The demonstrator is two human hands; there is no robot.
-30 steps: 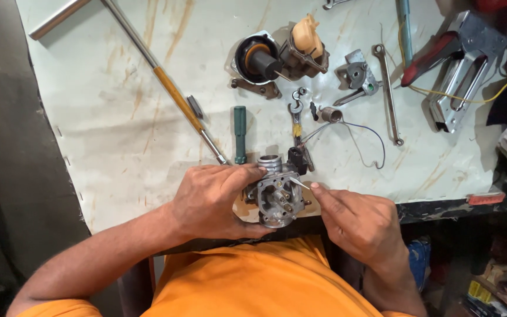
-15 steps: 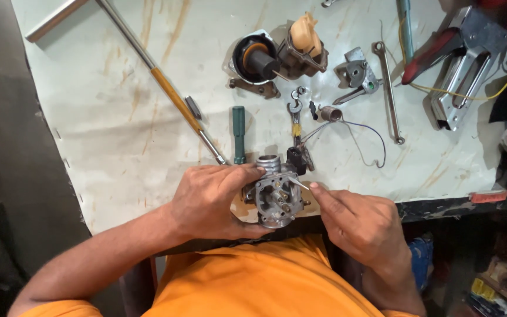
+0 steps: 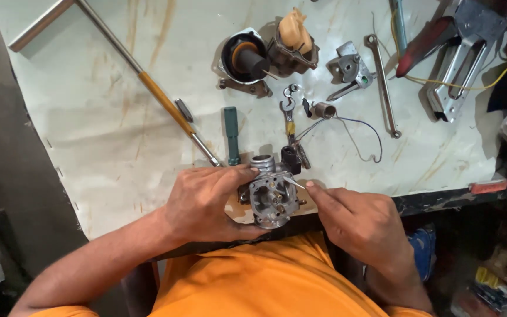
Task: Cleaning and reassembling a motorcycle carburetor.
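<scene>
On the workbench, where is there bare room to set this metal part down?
The tabletop is bare left of the long rod, and between the wire loop and the front edge. The upper right is crowded with wrenches and parts. Left hand holds the carburetor body.

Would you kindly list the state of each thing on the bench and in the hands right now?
Left hand: gripping the carburettor body.
Right hand: pinching a thin metal pin.
Carburettor body: open face up, at the table edge.
Thin metal pin: tip inside the body.
Green-handled screwdriver: lying flat, untouched.
Long spanner: lying flat.
Black round cap: lying apart.
</scene>
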